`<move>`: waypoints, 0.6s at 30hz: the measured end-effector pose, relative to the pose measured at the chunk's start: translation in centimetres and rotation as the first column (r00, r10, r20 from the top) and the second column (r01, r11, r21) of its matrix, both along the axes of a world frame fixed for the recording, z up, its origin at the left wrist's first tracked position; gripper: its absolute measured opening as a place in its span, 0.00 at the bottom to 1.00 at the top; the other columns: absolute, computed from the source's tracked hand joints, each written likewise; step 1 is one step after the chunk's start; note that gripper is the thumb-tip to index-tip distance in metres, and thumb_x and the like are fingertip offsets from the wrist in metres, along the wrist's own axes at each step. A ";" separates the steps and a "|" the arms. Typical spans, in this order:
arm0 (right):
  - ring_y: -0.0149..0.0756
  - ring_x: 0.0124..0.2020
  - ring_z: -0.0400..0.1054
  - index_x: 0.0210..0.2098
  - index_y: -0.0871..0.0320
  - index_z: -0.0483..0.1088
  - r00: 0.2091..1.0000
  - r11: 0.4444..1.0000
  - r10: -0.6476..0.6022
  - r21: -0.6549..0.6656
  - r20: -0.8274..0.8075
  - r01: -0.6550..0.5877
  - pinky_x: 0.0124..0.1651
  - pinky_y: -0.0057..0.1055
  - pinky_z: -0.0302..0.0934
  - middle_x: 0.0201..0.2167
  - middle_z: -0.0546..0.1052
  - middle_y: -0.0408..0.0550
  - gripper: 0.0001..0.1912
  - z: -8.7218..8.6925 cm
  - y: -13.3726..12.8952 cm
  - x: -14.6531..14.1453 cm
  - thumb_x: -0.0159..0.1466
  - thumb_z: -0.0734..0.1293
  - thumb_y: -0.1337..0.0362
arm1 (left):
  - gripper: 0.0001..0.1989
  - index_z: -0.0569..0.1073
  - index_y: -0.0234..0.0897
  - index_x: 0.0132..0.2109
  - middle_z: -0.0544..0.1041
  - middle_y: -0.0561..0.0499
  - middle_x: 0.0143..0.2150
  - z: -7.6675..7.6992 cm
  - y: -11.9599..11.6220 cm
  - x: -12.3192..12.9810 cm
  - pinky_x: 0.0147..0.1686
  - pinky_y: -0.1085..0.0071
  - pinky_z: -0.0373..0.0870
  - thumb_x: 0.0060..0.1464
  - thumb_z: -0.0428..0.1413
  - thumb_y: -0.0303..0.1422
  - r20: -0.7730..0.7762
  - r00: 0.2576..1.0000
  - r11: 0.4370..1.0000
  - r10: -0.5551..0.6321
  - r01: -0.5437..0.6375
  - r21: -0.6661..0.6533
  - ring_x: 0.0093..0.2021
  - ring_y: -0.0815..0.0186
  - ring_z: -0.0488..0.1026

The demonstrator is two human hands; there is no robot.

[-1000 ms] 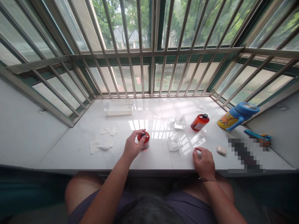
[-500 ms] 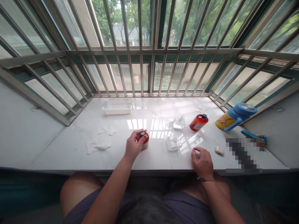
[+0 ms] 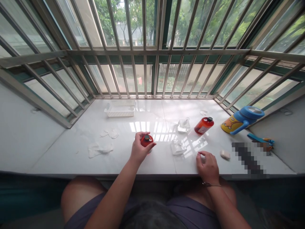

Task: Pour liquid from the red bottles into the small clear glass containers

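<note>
Around the shoulders of a red bottle (image 3: 146, 140) with a black cap, my left hand (image 3: 139, 148) has its thumb on the near side and fingers on the far side. The bottle is upright, its lower part mostly hidden by the hand. My right hand (image 3: 207, 163) rests near the counter's front edge with curled fingers; what they hold, if anything, is hidden. Between the hands sits a clear square glass container (image 3: 178, 147), and a second clear glass container (image 3: 183, 125) with a knobbed top is behind it. A small pale block (image 3: 225, 155) lies right of my right hand.
A second red bottle (image 3: 204, 125) and a blue-and-yellow jug (image 3: 241, 120) stand at the right, near blue-handled tools (image 3: 258, 140). White crumpled tissues (image 3: 100, 149) lie left. A white basket (image 3: 119, 109) sits at the back, before window bars (image 3: 145, 76). A blurred patch covers the right front.
My left hand has shifted slightly right and opened off the cap; its fingers and thumb now go round the bottle's shoulders, showing the cap. My right hand has stayed in place.
</note>
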State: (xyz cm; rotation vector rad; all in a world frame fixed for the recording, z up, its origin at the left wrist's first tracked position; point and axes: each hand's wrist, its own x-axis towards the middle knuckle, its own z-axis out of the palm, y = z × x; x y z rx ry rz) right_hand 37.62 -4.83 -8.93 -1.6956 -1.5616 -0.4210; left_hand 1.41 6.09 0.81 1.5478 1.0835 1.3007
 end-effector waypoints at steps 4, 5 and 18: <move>0.46 0.41 0.71 0.46 0.55 0.70 1.000 1.000 -0.003 -0.002 0.010 0.003 0.52 0.43 0.66 0.41 0.79 0.52 0.06 0.0 0.0 0.0 0.74 0.65 0.61 | 0.20 0.69 0.44 0.49 0.83 0.43 0.56 0.1 0.1 1.4 0.62 0.52 0.75 0.61 0.70 0.44 -0.009 0.993 0.993 0.122 -0.122 0.006 0.60 0.52 0.80; 0.46 0.41 0.71 0.46 0.55 0.70 1.000 1.000 -0.004 -0.002 0.012 0.004 0.52 0.43 0.66 0.41 0.79 0.52 0.06 0.0 0.0 0.1 0.74 0.65 0.61 | 0.16 0.70 0.43 0.49 0.83 0.43 0.55 0.1 0.1 1.6 0.61 0.53 0.76 0.64 0.67 0.44 -0.028 0.990 0.991 0.136 -0.136 0.020 0.59 0.53 0.80; 0.46 0.40 0.71 0.46 0.56 0.71 1.000 1.000 -0.007 -0.009 0.012 0.008 0.51 0.42 0.66 0.40 0.79 0.52 0.06 -0.2 0.0 0.2 0.74 0.65 0.60 | 0.21 0.66 0.41 0.69 0.80 0.39 0.59 -2.8 0.8 0.9 0.64 0.49 0.74 0.78 0.43 0.43 -0.163 0.981 0.921 0.105 -0.033 0.389 0.61 0.53 0.77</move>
